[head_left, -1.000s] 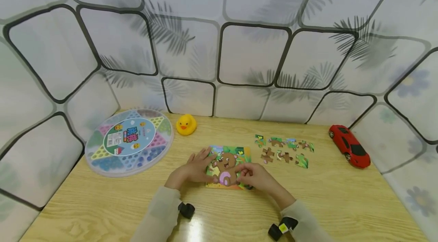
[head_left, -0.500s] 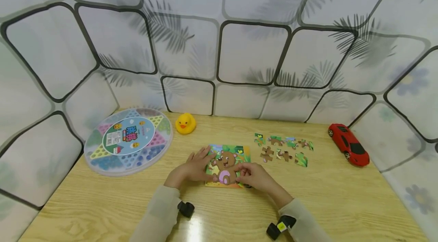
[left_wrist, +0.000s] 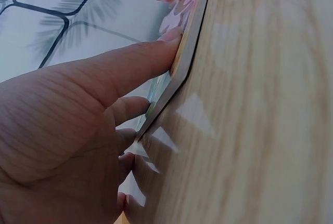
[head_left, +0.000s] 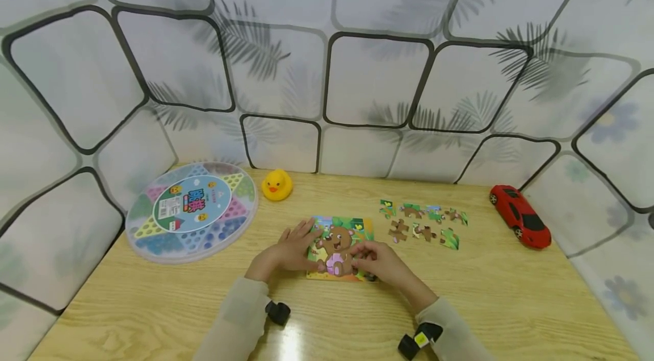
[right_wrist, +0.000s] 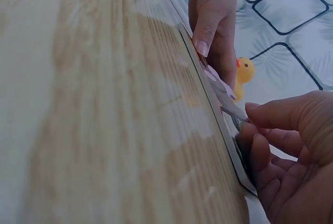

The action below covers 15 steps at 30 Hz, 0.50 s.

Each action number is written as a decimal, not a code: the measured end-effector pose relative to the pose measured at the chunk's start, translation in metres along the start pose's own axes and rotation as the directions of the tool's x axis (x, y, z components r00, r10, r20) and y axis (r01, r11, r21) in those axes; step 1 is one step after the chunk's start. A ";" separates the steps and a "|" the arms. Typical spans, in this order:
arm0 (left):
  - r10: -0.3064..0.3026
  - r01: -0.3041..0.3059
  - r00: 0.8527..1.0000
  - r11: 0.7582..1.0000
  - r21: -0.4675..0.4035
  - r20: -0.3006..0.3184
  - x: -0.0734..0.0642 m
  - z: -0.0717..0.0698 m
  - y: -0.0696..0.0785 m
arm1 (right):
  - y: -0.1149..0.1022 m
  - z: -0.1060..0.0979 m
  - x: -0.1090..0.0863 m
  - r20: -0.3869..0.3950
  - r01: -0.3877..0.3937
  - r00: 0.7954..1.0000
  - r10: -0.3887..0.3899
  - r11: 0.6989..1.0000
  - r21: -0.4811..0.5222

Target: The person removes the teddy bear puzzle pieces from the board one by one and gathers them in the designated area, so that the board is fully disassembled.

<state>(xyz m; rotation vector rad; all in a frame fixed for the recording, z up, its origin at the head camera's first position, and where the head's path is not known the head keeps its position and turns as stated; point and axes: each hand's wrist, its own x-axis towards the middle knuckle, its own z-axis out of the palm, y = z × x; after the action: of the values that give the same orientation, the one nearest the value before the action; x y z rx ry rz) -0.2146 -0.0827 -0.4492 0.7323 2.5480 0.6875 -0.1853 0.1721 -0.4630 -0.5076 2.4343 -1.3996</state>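
Observation:
A jigsaw puzzle of a brown bear (head_left: 336, 238) lies flat on the wooden table in the head view. My left hand (head_left: 291, 251) rests over its left side, fingers extended. In the left wrist view the left thumb (left_wrist: 161, 52) presses on the near edge of the puzzle board (left_wrist: 192, 47). My right hand (head_left: 382, 263) is at the bear's right side. In the right wrist view its thumb and index finger pinch a thin puzzle piece (right_wrist: 235, 112), tilted up from the board. The picture on that piece is mostly hidden by the fingers.
Several loose puzzle pieces (head_left: 424, 232) lie in two rows beyond my right hand. A yellow rubber duck (head_left: 277, 185) stands behind the puzzle. A round Chinese checkers set (head_left: 193, 210) lies at left, a red toy car (head_left: 520, 217) at right. Patterned cloth (head_left: 378, 83) walls the table's back.
The right fingers have shifted slightly, and a seam shows across the bear's pink belly where the pinched piece tilts. My left hand and the loose pieces stay in place.

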 end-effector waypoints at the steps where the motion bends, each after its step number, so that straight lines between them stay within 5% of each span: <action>1: 0.000 0.000 1.000 1.000 -0.002 0.001 0.000 0.000 0.000 | 0.000 0.000 0.000 -0.001 -0.004 1.000 0.004 1.000 0.017; 15: 0.001 -0.001 1.000 1.000 -0.008 0.005 0.000 0.000 0.001 | -0.009 0.006 0.002 -0.099 -0.080 0.991 0.089 0.993 0.088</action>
<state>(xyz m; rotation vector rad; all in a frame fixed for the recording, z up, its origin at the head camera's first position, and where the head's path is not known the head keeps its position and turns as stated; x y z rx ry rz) -0.2144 -0.0822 -0.4486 0.7323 2.5385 0.6951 -0.1828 0.1627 -0.4587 -0.3162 2.4329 -1.5191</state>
